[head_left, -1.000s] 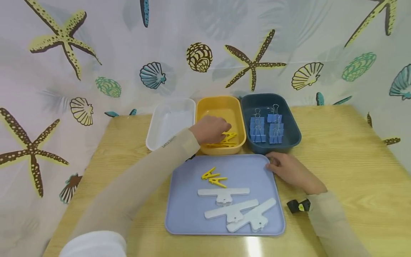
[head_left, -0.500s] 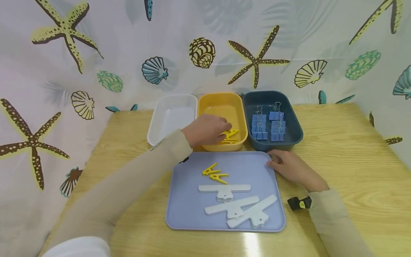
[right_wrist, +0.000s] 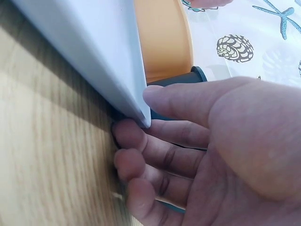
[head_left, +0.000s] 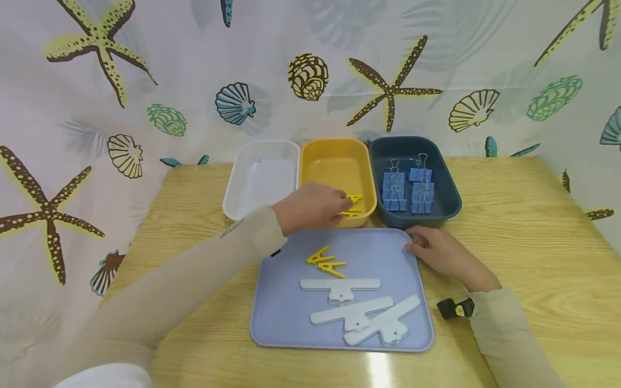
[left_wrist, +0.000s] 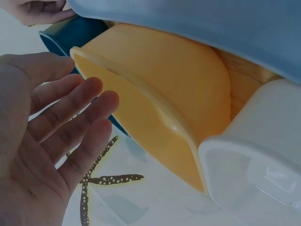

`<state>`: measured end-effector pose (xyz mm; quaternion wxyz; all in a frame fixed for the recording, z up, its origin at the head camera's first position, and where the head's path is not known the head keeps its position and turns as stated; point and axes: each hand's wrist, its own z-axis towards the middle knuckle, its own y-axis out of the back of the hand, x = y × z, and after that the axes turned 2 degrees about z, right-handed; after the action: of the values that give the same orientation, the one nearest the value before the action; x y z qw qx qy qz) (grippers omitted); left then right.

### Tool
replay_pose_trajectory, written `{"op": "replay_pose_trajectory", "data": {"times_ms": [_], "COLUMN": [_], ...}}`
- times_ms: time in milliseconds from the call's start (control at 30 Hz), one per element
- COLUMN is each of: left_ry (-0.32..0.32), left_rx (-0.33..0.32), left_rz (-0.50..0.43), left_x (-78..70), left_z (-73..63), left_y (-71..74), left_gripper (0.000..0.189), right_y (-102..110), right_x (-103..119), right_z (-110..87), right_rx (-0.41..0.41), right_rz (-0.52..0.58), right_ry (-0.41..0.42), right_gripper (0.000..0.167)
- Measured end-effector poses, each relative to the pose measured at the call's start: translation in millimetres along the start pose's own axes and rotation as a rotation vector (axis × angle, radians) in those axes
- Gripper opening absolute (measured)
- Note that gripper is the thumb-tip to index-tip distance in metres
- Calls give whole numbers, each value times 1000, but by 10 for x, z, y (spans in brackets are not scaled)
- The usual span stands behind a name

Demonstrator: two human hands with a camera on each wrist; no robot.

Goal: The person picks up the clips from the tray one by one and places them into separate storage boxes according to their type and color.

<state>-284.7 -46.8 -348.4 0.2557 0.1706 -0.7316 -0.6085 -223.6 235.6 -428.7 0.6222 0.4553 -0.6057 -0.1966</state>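
Note:
My left hand (head_left: 312,207) is over the front part of the yellow bin (head_left: 336,167), with several yellow clips (head_left: 354,212) by its fingertips. In the left wrist view this hand (left_wrist: 56,127) has loosely bent fingers and nothing between them. My right hand (head_left: 443,256) pinches the far right corner of the blue-grey tray (head_left: 286,318). The right wrist view has the thumb on the tray's rim (right_wrist: 115,70) and fingers beneath. Two yellow clips (head_left: 332,268) lie on the tray, near three white bag clips (head_left: 342,288). The hand hides part of the bin's contents.
A white bin (head_left: 264,178) stands left of the yellow one. On the right is a dark blue bin (head_left: 448,199) holding several blue binder clips (head_left: 395,199). The wooden table (head_left: 548,242) meets a shell-print cloth (head_left: 271,64) at the back.
My left hand has shifted toward the front of the yellow bin and now covers more of the yellow clips. The right hand stays at the tray corner. The head view has moved slightly.

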Motion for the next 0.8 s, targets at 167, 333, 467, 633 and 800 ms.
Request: {"op": "replay_pose_trajectory", "data": {"times_ms": [167,333,467,633,800], "left_ry": [-24,-36,-48,-59,-72], "left_rx": [-9,-13,-22,-37,-59], "left_rz": [7,21,34,39,26], "left_x": [-34,-53,-63,-81,-106], "left_z": [-54,-95,-126,-177,-212], "left_y": [-1,-30,-60,-74,-84], "left_gripper": [20,19,21,20,19], "right_y": [7,2,-8,-11,-8], "right_x": [3,-2,-8,-7,-8], "right_z": [-4,-3,-1,-4,-8], "right_rx": [-7,-13,-16,-15,-13], "right_rz": [-7,-4,1,4,5], "right_ry": [7,19,27,25,23], "right_gripper": [33,33,33,33,33]}}
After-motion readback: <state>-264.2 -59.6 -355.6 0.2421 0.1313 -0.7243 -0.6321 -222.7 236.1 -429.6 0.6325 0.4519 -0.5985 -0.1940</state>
